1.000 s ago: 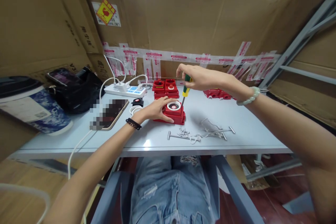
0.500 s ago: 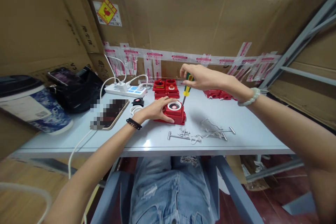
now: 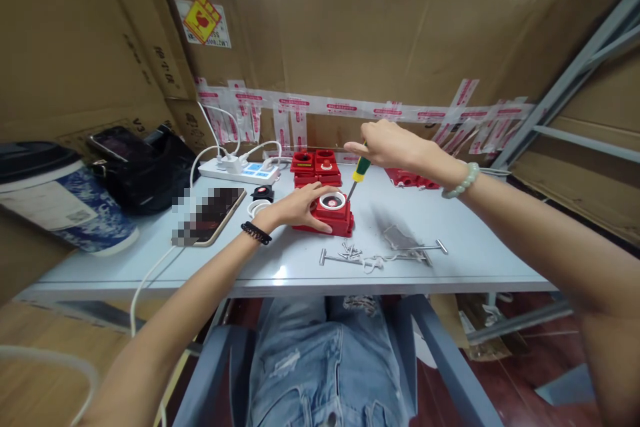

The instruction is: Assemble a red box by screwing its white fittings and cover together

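My left hand [image 3: 303, 207] grips a red box [image 3: 337, 221] from its left side, the thumb along the front. A white ring [image 3: 332, 201] with a dark centre sits on top of the box. My right hand [image 3: 387, 142] is closed round the handle of a green and yellow screwdriver [image 3: 359, 171]. The shaft slants down to the right back corner of the box's top; the tip is too small to make out. In front of the box lie several small screws [image 3: 350, 251] and thin metal T-shaped rods [image 3: 345, 260] with white cords.
More red boxes [image 3: 316, 170] stand behind, with red parts [image 3: 414, 178] to the right. Leftward are a black round part [image 3: 262, 193], white rings [image 3: 258, 207], a phone [image 3: 215, 217], a power strip [image 3: 240, 170], a black bag [image 3: 145, 177] and a large cup [image 3: 65, 200]. Cardboard [image 3: 340, 27] rises behind.
My right hand has shifted slightly right and turned on the handle, and the screwdriver leans more to the right. My left hand and the red box have stayed in place.
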{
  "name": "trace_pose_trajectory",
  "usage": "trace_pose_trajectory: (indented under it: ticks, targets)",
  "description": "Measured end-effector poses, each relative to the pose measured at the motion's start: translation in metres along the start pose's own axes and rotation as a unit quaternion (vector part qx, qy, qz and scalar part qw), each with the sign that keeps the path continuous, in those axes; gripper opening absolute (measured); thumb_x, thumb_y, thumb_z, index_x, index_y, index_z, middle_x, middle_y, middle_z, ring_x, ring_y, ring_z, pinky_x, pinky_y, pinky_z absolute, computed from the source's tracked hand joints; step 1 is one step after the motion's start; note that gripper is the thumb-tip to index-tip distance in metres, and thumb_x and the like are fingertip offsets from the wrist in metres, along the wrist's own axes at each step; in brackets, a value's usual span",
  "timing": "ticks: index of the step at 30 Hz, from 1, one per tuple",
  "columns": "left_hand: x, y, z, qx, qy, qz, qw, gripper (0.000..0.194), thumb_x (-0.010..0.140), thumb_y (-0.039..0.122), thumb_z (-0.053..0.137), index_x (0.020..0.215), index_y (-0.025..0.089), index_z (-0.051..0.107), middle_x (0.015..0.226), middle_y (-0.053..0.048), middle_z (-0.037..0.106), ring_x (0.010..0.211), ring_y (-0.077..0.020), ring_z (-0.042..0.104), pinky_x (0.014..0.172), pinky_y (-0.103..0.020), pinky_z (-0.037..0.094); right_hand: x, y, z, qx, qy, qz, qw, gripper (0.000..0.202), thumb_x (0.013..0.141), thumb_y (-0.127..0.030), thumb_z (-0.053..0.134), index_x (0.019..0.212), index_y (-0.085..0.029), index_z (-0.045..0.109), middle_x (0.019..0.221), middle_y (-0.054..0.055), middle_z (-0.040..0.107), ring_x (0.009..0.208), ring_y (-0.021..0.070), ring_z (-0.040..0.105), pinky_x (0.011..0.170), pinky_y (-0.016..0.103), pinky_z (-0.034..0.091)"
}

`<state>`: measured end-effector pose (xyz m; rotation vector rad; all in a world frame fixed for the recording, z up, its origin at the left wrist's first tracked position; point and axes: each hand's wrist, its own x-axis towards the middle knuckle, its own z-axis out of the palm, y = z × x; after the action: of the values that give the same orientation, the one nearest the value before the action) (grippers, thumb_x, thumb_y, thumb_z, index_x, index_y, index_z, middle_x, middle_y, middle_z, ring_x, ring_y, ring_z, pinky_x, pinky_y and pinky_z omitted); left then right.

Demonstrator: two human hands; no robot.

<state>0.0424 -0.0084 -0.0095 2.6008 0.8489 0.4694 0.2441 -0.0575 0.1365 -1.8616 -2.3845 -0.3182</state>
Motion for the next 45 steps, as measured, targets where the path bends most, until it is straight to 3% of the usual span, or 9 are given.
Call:
trace_pose_trajectory:
  ticks: [3, 5, 11, 16, 21, 26, 31, 39, 45]
  targets:
    - [0.0, 0.001, -0.001, 0.006, -0.001, 0.007, 1.0, 0.087, 0.061, 0.061, 0.075, 0.136, 0.031, 0.044, 0.133, -0.011, 0.05, 0.122, -0.0356, 0.046, 0.1, -0.049, 0.038, 0.002, 0.003, 0.001, 0.039, 0.002, -0.047, 0.998, 0.015, 0.084, -0.027, 0.054, 0.097, -0.019, 0.054, 0.09, 0.01, 0.063, 0.078, 0.0222, 0.059, 0.066, 0.035, 0.042]
    - [0.0, 0.0, 0.0, 0.011, 0.001, 0.007, 1.0, 0.086, 0.061, 0.061, 0.075, 0.136, 0.032, 0.044, 0.132, -0.01, 0.051, 0.119, -0.0345, 0.048, 0.098, -0.048, 0.039, 0.001, 0.005, -0.001, 0.065, -0.017, -0.086, 0.994, 0.028, 0.078, -0.021, 0.059, 0.105, -0.021, 0.052, 0.099, 0.007, 0.063, 0.08, 0.0199, 0.058, 0.067, 0.033, 0.043]
    - [0.0, -0.003, 0.002, 0.012, 0.005, 0.015, 1.0, 0.088, 0.062, 0.063, 0.074, 0.138, 0.033, 0.041, 0.135, -0.01, 0.049, 0.126, -0.0346, 0.043, 0.103, -0.049, 0.036, -0.002, 0.004, 0.002, 0.029, 0.021, -0.03, 0.999, 0.03, 0.087, -0.038, 0.049, 0.106, -0.015, 0.053, 0.097, 0.013, 0.063, 0.084, 0.0252, 0.058, 0.067, 0.037, 0.042]
    - [0.0, -0.002, 0.002, 0.01, 0.002, 0.012, 1.0, 0.087, 0.062, 0.062, 0.074, 0.137, 0.032, 0.043, 0.134, -0.011, 0.049, 0.125, -0.0346, 0.044, 0.102, -0.048, 0.037, 0.001, 0.007, 0.005, 0.094, 0.015, -0.087, 0.992, 0.026, 0.076, -0.018, 0.055, 0.102, -0.02, 0.053, 0.099, 0.006, 0.063, 0.082, 0.019, 0.057, 0.066, 0.031, 0.042]
    - [0.0, -0.003, 0.002, 0.007, 0.007, 0.014, 1.0, 0.089, 0.062, 0.064, 0.073, 0.138, 0.032, 0.041, 0.135, -0.01, 0.049, 0.125, -0.0341, 0.044, 0.101, -0.047, 0.038, -0.001, 0.007, 0.006, 0.073, 0.028, -0.04, 0.996, 0.02, 0.085, -0.036, 0.048, 0.094, -0.019, 0.054, 0.092, 0.01, 0.063, 0.078, 0.0218, 0.057, 0.065, 0.034, 0.041]
    - [0.0, -0.002, 0.001, 0.007, -0.001, 0.016, 1.0, 0.088, 0.062, 0.064, 0.073, 0.137, 0.031, 0.043, 0.135, -0.01, 0.049, 0.125, -0.0348, 0.044, 0.102, -0.048, 0.037, -0.001, 0.008, 0.007, 0.114, 0.012, -0.068, 0.991, 0.032, 0.075, -0.023, 0.056, 0.106, -0.019, 0.05, 0.099, 0.008, 0.062, 0.08, 0.0194, 0.057, 0.065, 0.031, 0.043]
    - [0.0, -0.001, 0.001, 0.015, 0.001, 0.014, 1.0, 0.088, 0.063, 0.063, 0.073, 0.138, 0.031, 0.042, 0.135, -0.011, 0.048, 0.125, -0.0346, 0.044, 0.102, -0.048, 0.037, 0.0, 0.006, 0.007, 0.067, 0.035, -0.019, 0.997, 0.022, 0.083, -0.034, 0.05, 0.097, -0.017, 0.053, 0.09, 0.01, 0.061, 0.077, 0.0218, 0.056, 0.065, 0.035, 0.041]
    - [0.0, -0.004, 0.003, 0.009, 0.008, 0.014, 1.0, 0.087, 0.062, 0.062, 0.074, 0.138, 0.032, 0.041, 0.135, -0.01, 0.048, 0.124, -0.034, 0.045, 0.102, -0.048, 0.038, 0.001, 0.01, 0.007, 0.084, 0.022, -0.039, 0.995, 0.025, 0.081, -0.035, 0.054, 0.1, -0.018, 0.051, 0.096, 0.009, 0.06, 0.084, 0.0227, 0.056, 0.069, 0.035, 0.043]
    - [0.001, -0.004, 0.003, 0.016, 0.001, 0.017, 1.0, 0.087, 0.064, 0.063, 0.073, 0.138, 0.032, 0.041, 0.138, -0.01, 0.048, 0.131, -0.0343, 0.039, 0.104, -0.049, 0.036, -0.005, 0.006, 0.002, 0.156, 0.004, -0.047, 0.987, 0.043, 0.074, -0.016, 0.059, 0.113, -0.019, 0.042, 0.105, 0.009, 0.06, 0.083, 0.0191, 0.057, 0.066, 0.031, 0.044]
